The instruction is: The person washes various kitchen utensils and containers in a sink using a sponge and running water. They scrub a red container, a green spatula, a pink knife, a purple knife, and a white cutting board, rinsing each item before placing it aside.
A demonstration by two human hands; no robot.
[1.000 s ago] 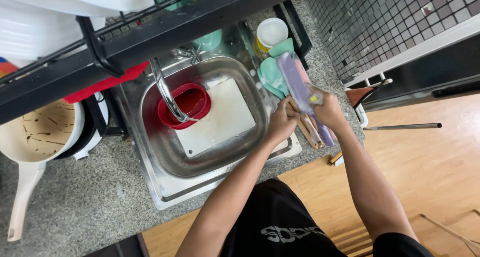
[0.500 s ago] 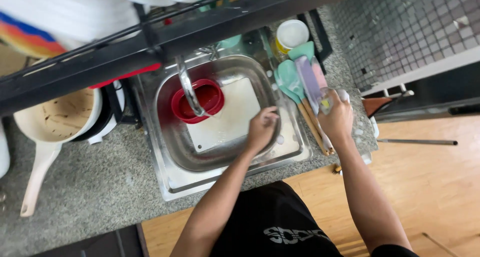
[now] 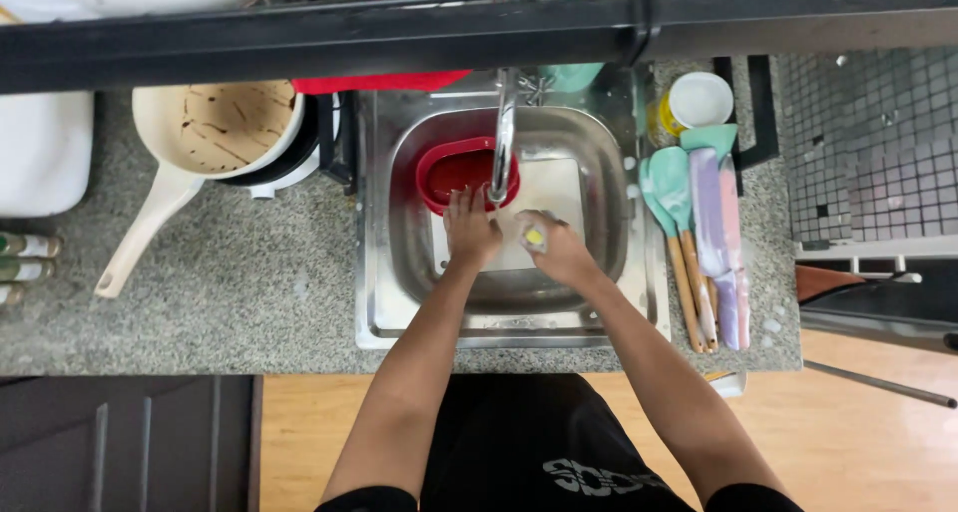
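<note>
A yellow sponge (image 3: 536, 238) sits clamped in the right hand (image 3: 559, 253) over the white board (image 3: 549, 198) in the sink (image 3: 389, 302), left hand (image 3: 470, 231) spread flat beside it, touching the red bowl (image 3: 449, 173) under the tap (image 3: 504, 133)

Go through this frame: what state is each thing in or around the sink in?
Left hand: flat on the white board.
Right hand: closed on a yellow sponge.
White board: lying in the sink.
Red bowl: upright in sink.
Tap: flow cannot be told.
Spatulas: lying on counter.
</note>
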